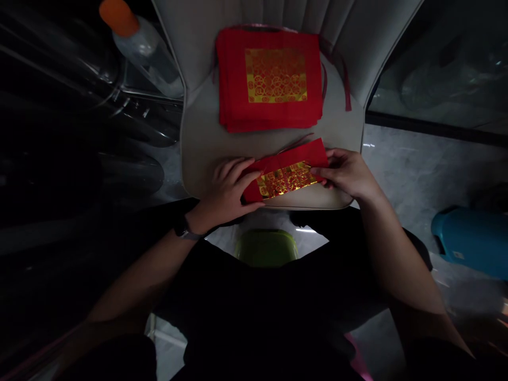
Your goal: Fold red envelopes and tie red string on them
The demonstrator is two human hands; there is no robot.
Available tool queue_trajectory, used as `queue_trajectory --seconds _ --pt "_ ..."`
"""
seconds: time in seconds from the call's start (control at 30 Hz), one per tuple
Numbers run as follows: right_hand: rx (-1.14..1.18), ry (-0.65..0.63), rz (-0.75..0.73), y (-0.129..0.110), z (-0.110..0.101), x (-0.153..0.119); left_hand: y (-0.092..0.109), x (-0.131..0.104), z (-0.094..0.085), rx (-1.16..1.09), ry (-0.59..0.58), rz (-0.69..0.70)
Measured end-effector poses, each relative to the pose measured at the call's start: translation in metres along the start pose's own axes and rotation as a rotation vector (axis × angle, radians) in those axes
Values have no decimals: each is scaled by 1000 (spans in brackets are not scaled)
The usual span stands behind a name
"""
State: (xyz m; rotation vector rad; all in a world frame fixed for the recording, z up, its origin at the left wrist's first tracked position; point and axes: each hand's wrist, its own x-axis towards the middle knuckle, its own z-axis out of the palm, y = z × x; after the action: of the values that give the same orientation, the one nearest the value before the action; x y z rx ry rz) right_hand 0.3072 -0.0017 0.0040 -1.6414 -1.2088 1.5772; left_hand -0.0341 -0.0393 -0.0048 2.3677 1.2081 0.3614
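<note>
A folded red paper piece with a gold foil pattern (286, 177) lies tilted between both hands over the front of the chair seat, its right end higher. My left hand (230, 188) grips its left end, with the thumb along the lower edge and the fingers over the top. The right end is pinched between the thumb and fingers of my right hand (343, 172). Behind it, a stack of flat red papers (273, 114) rests on the seat, the top one bearing a gold square. Thin dark red ribbons (346, 87) trail from the stack's right side.
The pale chair (198, 137) has a ribbed back. At the upper left stands a clear bottle (146, 53) with an orange cap. A green plastic object (266, 248) is below the chair front, and a blue object (472, 241) lies on the floor at right.
</note>
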Motion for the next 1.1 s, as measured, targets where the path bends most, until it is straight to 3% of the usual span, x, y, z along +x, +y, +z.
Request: queue_trajectory --seconds 0.17,0.37,0.47,0.6,0.77,0.93,1.1 --pt "-137 -26 -116 -13 11 -25 -3 -3 -2 -1 -8 36" --pt "-513 -155 -613 -5 58 -51 -11 -3 -9 -124 -15 28" --pt "-632 -229 -749 11 81 -51 -13 2 -6 -118 42 -35" --pt "-677 -141 -785 27 96 -49 -19 9 -5 -105 116 -67" --pt "-571 50 -876 31 93 -43 -27 9 -15 -93 159 -136" --pt "-417 230 -757 28 100 -39 -27 9 -11 -91 141 -161" --pt "-533 21 -832 35 114 -35 -32 16 -1 -81 135 -197"
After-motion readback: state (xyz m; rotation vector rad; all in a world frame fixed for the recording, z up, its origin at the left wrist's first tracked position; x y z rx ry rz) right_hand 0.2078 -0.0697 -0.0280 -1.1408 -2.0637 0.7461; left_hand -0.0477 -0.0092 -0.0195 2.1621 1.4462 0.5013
